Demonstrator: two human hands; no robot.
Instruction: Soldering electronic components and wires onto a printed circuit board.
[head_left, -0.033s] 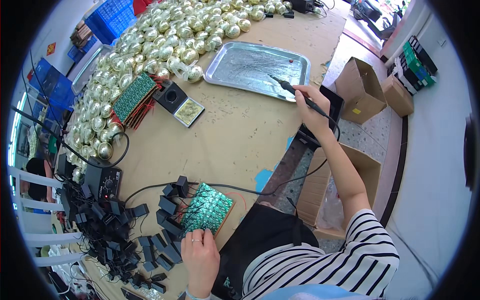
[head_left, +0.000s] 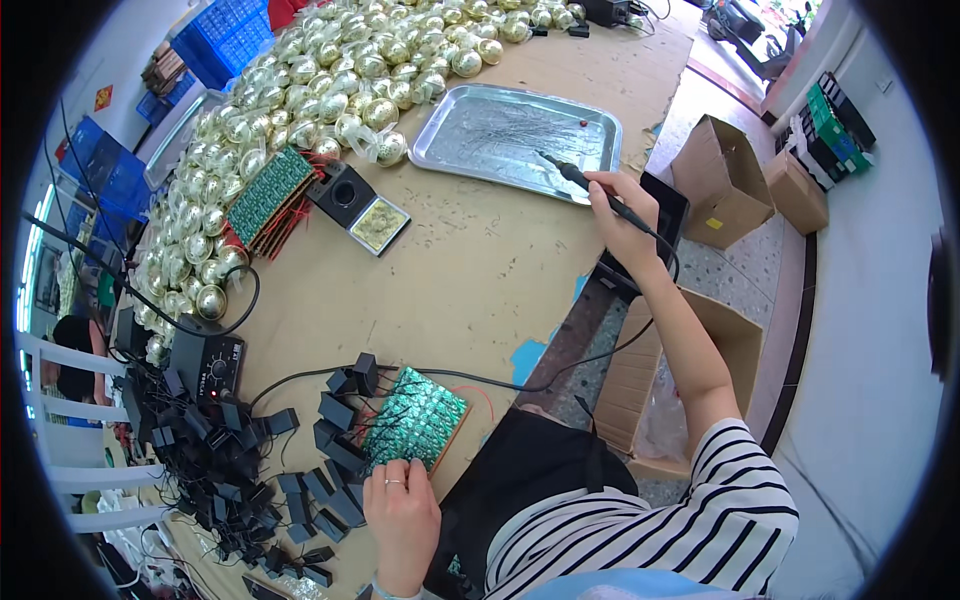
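Note:
My right hand is closed round a soldering iron, its tip over the metal tray, where several thin wires lie. Whether the tip touches the tray I cannot tell. At the near edge of a green circuit board panel, my left hand has its fingers bent and held together, gripping the edge; the fingertips are partly hidden. Small black boxes with leads sit against the panel's left side. The iron's cable runs behind the panel to a black soldering station.
A soldering iron stand with a sponge tray is beside a stack of green boards. Gold balls in clear wrap cover the far left. Many black boxes are heaped at left. Open cartons stand on the floor at right.

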